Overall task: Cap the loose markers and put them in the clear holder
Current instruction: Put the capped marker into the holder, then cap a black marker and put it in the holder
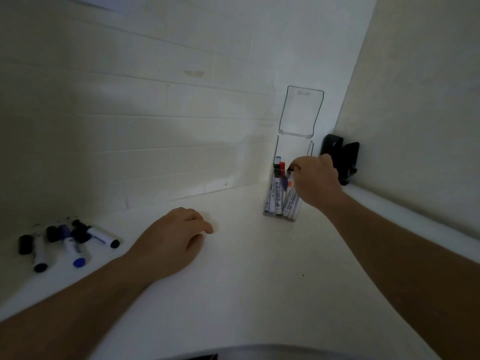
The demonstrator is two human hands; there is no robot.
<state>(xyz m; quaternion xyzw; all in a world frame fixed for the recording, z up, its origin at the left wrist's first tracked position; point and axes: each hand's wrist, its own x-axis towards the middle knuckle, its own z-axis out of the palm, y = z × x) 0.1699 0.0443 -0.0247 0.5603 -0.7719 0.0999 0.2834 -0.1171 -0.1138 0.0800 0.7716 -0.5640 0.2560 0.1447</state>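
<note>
— Fingers [298,166] of the right hand [315,181]: what are they doing?

— Curled together, pinching the dark cap end of a marker [290,168] right at the open mouth of the clear holder [301,113]. Most of that marker is hidden behind the hand.

— And the holder itself?

— Tall, thin-walled, see-through plastic, boxy, with a raised back panel that has a hanging slot. It stands on the smooth white counter [246,255], against the white brick-pattern wall. Inside it, standing markers [278,188] lean together, white barrels with red, black and orange caps; I make out around five, but they overlap too much to count them surely.

— The other hand?

— The left hand [172,237] rests palm-down on the counter, left of the holder, fingers loosely bent and holding nothing.

— Any markers outside the holder?

— A heap of loose markers [70,240] lies far left of the holder, beyond the left hand: white cylinders with black and blue ends, apparently about four markers with some separate black caps.

— Anything else?

— A black object [340,157] sits just right of the holder, in the wall corner.
</note>
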